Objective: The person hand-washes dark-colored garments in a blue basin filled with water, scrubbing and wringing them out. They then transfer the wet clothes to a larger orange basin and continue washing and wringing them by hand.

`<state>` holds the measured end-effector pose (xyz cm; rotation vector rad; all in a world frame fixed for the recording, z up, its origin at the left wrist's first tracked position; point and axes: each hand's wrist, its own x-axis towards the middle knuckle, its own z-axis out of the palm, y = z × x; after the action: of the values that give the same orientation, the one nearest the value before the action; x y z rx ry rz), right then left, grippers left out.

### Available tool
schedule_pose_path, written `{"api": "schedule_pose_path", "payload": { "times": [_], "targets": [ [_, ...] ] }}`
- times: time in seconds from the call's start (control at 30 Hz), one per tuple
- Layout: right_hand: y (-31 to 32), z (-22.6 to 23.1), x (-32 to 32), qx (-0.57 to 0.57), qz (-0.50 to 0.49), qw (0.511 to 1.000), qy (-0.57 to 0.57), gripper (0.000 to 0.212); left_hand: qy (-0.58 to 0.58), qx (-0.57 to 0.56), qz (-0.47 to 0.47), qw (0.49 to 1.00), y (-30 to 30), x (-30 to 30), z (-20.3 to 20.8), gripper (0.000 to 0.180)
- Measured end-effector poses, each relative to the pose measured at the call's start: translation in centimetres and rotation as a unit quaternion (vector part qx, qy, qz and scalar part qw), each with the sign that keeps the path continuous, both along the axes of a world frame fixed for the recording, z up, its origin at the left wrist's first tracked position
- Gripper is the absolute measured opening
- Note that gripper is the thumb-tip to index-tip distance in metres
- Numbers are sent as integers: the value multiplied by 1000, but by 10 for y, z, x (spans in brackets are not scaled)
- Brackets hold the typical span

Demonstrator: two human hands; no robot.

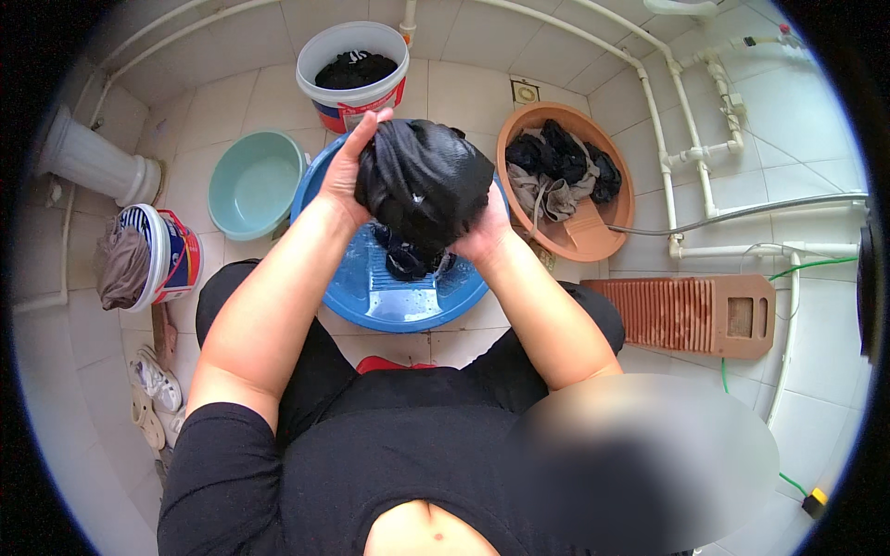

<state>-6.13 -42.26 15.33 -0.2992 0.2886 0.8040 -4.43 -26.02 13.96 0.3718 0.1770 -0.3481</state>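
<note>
Between my two hands I hold up a bunched, wet-looking black cloth garment [422, 181]; its exact kind is hard to tell. My left hand [350, 171] grips its left side, thumb and fingers toward the top. Low on the right side, my right hand [484, 230] is pressed against it, with its fingers partly hidden behind the cloth. Beneath the bundle stands a blue basin [408, 317] with a ribbed washboard section [400, 283] built into it. More dark wet cloth [408, 262] lies in that basin, partly covered by the bundle.
Beyond the basin stands a white bucket [311, 79] of black cloth. An orange basin [616, 236] of dark and grey laundry is at right, above a brown washboard [681, 315]. At left are a pale green basin [250, 185], another bucket [181, 259] and shoes [158, 382]. White pipes [663, 139] line the wall.
</note>
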Motion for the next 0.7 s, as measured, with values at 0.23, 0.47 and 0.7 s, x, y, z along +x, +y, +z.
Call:
{"api": "schedule_pose_path", "payload": {
  "times": [0.23,0.47,0.7],
  "targets": [
    [-14,-15,6,-85,95,992,-25,74,-163,311,65,934,-6,-3,22,23],
    [-8,1,6,-218,-81,960,-156,44,-21,256,47,965,-17,0,1,17],
    [-6,5,-7,-369,-104,852,-355,14,112,193,-48,974,-25,-7,-5,16]
  ]
}}
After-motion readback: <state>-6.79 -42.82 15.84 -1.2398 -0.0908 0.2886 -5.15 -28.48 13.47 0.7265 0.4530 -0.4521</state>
